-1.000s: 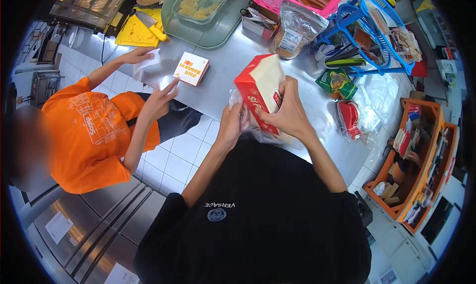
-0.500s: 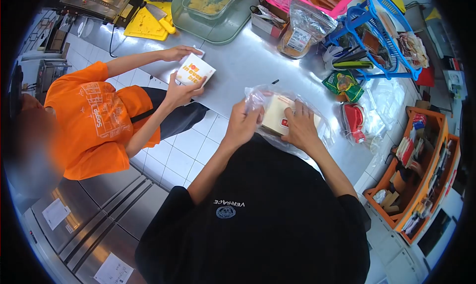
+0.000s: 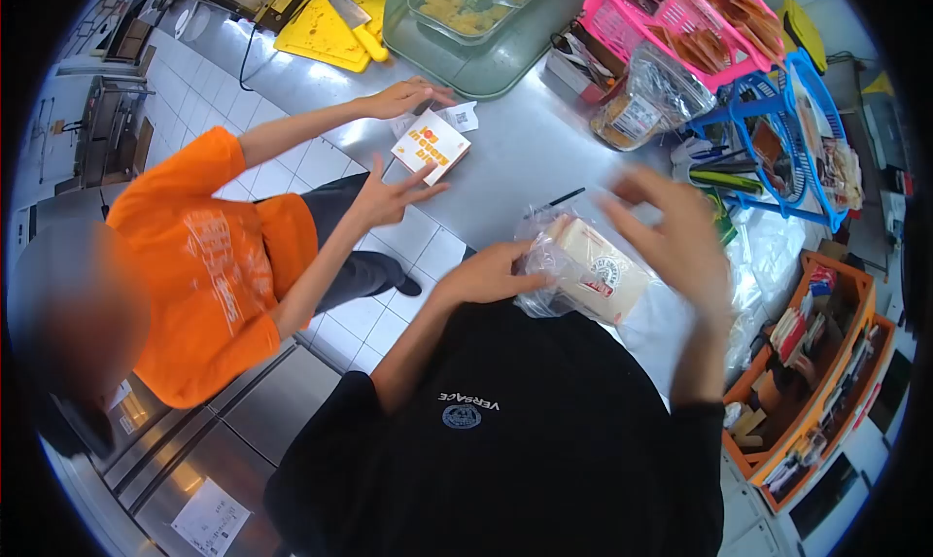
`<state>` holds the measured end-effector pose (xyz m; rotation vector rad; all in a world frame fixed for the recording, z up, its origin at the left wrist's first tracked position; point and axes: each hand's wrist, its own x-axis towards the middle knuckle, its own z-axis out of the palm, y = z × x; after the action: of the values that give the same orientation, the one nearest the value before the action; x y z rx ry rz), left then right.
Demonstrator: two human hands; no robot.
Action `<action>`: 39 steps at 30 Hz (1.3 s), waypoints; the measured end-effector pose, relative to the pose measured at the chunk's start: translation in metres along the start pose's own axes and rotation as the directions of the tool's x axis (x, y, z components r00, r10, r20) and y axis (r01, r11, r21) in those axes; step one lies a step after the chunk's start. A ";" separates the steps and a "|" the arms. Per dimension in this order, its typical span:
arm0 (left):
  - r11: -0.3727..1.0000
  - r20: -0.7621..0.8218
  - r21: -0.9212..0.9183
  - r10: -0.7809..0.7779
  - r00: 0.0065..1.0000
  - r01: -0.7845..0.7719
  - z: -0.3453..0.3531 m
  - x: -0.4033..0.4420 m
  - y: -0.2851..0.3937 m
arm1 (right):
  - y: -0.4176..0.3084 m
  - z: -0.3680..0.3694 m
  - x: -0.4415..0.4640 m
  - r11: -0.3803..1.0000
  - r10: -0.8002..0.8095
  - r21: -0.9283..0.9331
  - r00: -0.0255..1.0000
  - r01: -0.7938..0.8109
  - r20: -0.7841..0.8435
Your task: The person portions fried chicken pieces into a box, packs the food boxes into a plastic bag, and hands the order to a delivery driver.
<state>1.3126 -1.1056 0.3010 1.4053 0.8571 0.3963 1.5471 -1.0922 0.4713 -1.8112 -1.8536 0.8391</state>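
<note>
The cream cardboard box with red print (image 3: 607,273) lies on the steel table (image 3: 515,186), its left end in a crumpled clear plastic bag (image 3: 542,258); glare makes it hard to say how far the film wraps it. The left hand (image 3: 498,271) pinches the bag beside that end, while the right hand (image 3: 678,228), blurred, is above the box's right side, fingers spread and holding nothing. With the grip apparently only on film, a sharp tug could tear the bag or skew the box. The thin black pen-like stick (image 3: 567,197) just beyond the box could be knocked rolling by a sweeping hand, and the loose film might snag on a corner, crushing the cardboard if forced.
</note>
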 end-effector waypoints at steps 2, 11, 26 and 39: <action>0.995 -0.041 -0.078 -0.064 0.997 0.061 -0.032 0.008 -0.016 | 0.056 0.108 0.087 0.986 0.078 0.123 0.961 -0.114 0.265; 0.956 -0.883 -0.004 -0.141 0.448 0.294 -0.111 0.063 -0.120 | 0.093 0.324 0.183 0.898 0.137 0.408 0.986 -0.166 0.098; 0.925 0.087 0.366 -0.146 0.985 0.104 -0.012 0.044 0.027 | 0.071 0.046 -0.084 0.415 0.446 0.831 0.879 -0.370 0.169; 0.993 0.019 -0.098 -0.059 0.998 0.061 0.041 0.033 0.104 | 0.123 0.061 -0.103 0.857 0.399 0.149 0.819 -0.493 0.412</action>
<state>1.3885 -1.0933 0.3882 1.2877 0.8534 0.3758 1.6045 -1.2053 0.3562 -2.0599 -1.4249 1.6095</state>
